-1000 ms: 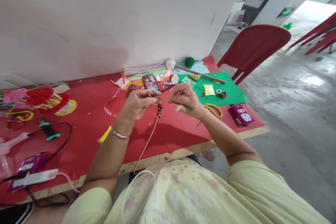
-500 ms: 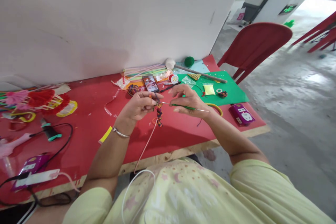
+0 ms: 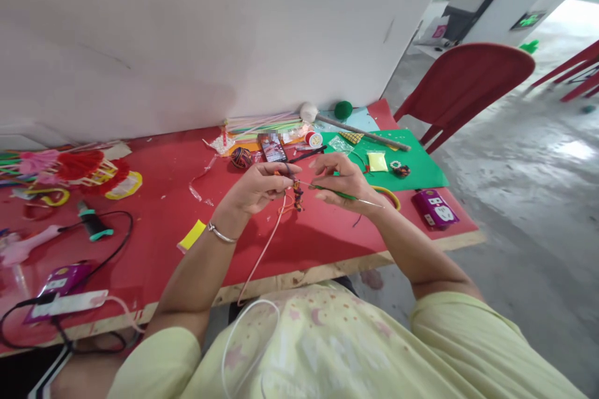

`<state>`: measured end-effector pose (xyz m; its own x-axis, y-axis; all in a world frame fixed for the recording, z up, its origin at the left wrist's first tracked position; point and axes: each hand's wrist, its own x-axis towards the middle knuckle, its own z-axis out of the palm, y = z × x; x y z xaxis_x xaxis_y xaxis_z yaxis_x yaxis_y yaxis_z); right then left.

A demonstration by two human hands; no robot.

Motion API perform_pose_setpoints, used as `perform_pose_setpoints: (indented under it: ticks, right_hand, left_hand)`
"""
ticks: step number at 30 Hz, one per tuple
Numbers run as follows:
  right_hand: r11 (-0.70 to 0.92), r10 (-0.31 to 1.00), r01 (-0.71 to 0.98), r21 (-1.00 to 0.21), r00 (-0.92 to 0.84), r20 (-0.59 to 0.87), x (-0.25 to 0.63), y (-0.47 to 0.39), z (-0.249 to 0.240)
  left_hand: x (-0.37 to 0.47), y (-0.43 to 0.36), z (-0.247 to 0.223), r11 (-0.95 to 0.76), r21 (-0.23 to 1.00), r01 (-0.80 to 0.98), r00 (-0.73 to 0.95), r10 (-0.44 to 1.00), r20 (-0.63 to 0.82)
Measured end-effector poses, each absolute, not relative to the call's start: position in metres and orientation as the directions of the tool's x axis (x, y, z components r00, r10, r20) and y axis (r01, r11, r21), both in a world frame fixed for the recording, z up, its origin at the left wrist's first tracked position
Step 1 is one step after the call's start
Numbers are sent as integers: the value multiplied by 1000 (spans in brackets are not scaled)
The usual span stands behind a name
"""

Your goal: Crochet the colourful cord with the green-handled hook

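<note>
My left hand (image 3: pixel 262 189) pinches a small piece of dark multicoloured crochet (image 3: pixel 298 194), which hangs from the fingertips over the table. In my right hand (image 3: pixel 341 177) is a crochet hook (image 3: pixel 344 194) with a green grip; its thin metal tip reaches left to the crochet piece. The back end of the hook points right, past the palm. Behind my left hand lies a ball of multicoloured yarn (image 3: pixel 242 158), beside a phone (image 3: pixel 272 148). A pale pink cord (image 3: pixel 265 246) runs from near the crochet piece down over the table's front edge.
A green sheet (image 3: pixel 421 165) on the red table (image 3: pixel 159 212) bears small packets and a beaded ring. A purple box (image 3: pixel 435 209) stands at the right corner. Left are a black-and-teal tool (image 3: pixel 93 222) and cables. A white partition (image 3: pixel 187 43) rises behind; a red chair (image 3: pixel 472 84) stands right.
The view has shifted slightly, so most things sit a little further right. The crochet piece now hangs higher and more to the right of my left fingertips. Both hands keep their grip.
</note>
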<state>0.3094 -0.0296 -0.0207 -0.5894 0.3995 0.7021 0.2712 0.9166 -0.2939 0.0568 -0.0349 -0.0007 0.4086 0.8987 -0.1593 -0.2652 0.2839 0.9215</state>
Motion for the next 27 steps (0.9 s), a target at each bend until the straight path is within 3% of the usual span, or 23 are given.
perform_pose_setpoints:
  ticks: [10, 24, 27]
  right_hand:
    - [928, 365, 285, -239, -576, 732, 308, -29, -19]
    - [954, 226, 292, -60, -576, 785, 308, -33, -9]
    - [956, 237, 285, -73, -599, 765, 309, -35, -7]
  left_hand:
    - [55, -39, 2, 120, 980, -161, 319, 946, -63]
    - [57, -38, 9, 190, 966, -176, 320, 939, -126]
    - [57, -37, 8, 222, 954, -199, 344, 928, -144]
